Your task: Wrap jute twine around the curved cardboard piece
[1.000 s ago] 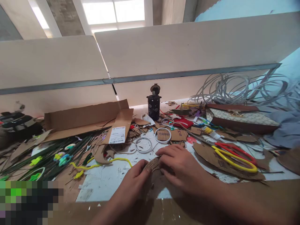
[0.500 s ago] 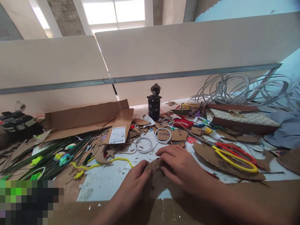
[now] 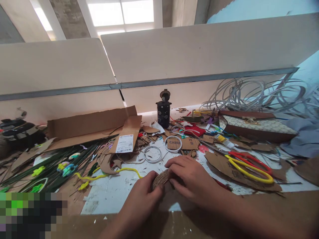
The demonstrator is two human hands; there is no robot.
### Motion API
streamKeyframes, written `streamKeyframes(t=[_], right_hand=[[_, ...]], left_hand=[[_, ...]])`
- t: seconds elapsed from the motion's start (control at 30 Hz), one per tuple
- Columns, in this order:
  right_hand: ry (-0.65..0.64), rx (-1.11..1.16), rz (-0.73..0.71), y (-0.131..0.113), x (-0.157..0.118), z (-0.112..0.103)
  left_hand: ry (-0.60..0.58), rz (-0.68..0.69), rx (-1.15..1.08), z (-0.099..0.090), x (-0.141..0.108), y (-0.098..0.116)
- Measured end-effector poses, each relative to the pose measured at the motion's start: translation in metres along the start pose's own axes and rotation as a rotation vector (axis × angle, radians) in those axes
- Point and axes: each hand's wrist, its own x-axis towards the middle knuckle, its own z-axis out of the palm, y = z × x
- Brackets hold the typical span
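Note:
A small brown piece wrapped in twine (image 3: 160,178) is held between both hands above the white tabletop near its front edge. My left hand (image 3: 144,194) grips its left side, thumb in front and fingers behind. On its right end, the bent fingers of my right hand (image 3: 186,176) close over it, hiding that part. Beyond the hands lie two white rings (image 3: 153,162) (image 3: 173,151), flat on the table. A crescent-shaped cardboard piece (image 3: 107,162) and a yellow fuzzy stem (image 3: 131,169) lie to the left.
Scissors with red and yellow handles (image 3: 251,169) rest on cardboard at the right. Behind stand a black bottle (image 3: 163,114) with its lid up and a patterned bag (image 3: 256,126). Green stems (image 3: 77,162), a labelled cardboard piece (image 3: 126,142) and coiled white tubing (image 3: 236,96) surround the work area.
My left thumb has shifted slightly right along the twine-wrapped piece, which is tilted a little differently and shows more of its wrapped face. The right hand is nearly where it was.

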Motion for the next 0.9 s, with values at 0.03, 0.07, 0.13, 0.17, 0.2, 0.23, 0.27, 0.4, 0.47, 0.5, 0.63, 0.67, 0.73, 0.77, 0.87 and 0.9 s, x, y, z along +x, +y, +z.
streamKeyframes(t=[0.03,0.07,0.13,0.17,0.2,0.23,0.27,0.4,0.47,0.5,0.63,0.67,0.73,0.77,0.87,0.9], right_hand=[[-0.003,0.003,0.001,-0.0003,-0.0001,0.0000],[-0.007,0.007,0.003,-0.0005,-0.0001,-0.0003],[-0.012,0.014,0.009,-0.0010,0.0002,-0.0010],[-0.016,0.016,0.012,-0.0013,0.0005,-0.0015],[-0.021,0.022,0.019,-0.0015,0.0009,-0.0020],[-0.024,0.034,0.030,-0.0016,0.0015,-0.0025],[-0.030,0.056,0.046,-0.0017,0.0021,-0.0029],[-0.048,0.197,0.145,-0.0004,0.0049,-0.0037],[-0.057,0.258,0.191,0.0007,0.0057,-0.0038],[-0.066,0.285,0.208,0.0010,0.0060,-0.0038],[-0.101,0.352,0.237,-0.0005,0.0061,-0.0033],[-0.101,0.357,0.240,-0.0016,0.0059,-0.0029],[-0.101,0.365,0.238,-0.0040,0.0053,-0.0018],[-0.105,0.370,0.233,-0.0049,0.0049,-0.0013],[-0.125,0.394,0.230,-0.0048,0.0040,-0.0006],[-0.130,0.411,0.239,-0.0039,0.0040,-0.0010]], left_hand=[[0.003,-0.004,0.019,0.0001,0.0003,0.0004],[0.006,-0.007,0.028,0.0000,0.0005,0.0009],[0.007,-0.013,0.021,-0.0001,0.0006,0.0022],[0.006,-0.013,0.011,-0.0001,0.0005,0.0025],[0.004,-0.012,0.003,-0.0002,0.0004,0.0026],[0.003,-0.011,0.001,-0.0002,0.0002,0.0025],[0.000,-0.011,0.003,-0.0003,-0.0002,0.0021],[-0.011,-0.004,0.012,-0.0007,-0.0019,0.0007],[-0.023,-0.005,0.011,-0.0012,-0.0027,0.0010],[-0.029,-0.006,0.010,-0.0015,-0.0029,0.0013],[-0.036,-0.018,-0.024,-0.0018,-0.0022,0.0021],[-0.044,-0.023,-0.039,-0.0014,-0.0018,0.0018],[-0.059,-0.030,-0.068,0.0000,-0.0010,0.0007],[-0.064,-0.029,-0.078,0.0008,-0.0008,-0.0001],[-0.075,-0.018,-0.127,0.0024,-0.0006,-0.0022],[-0.079,-0.022,-0.148,0.0025,-0.0006,-0.0028]])
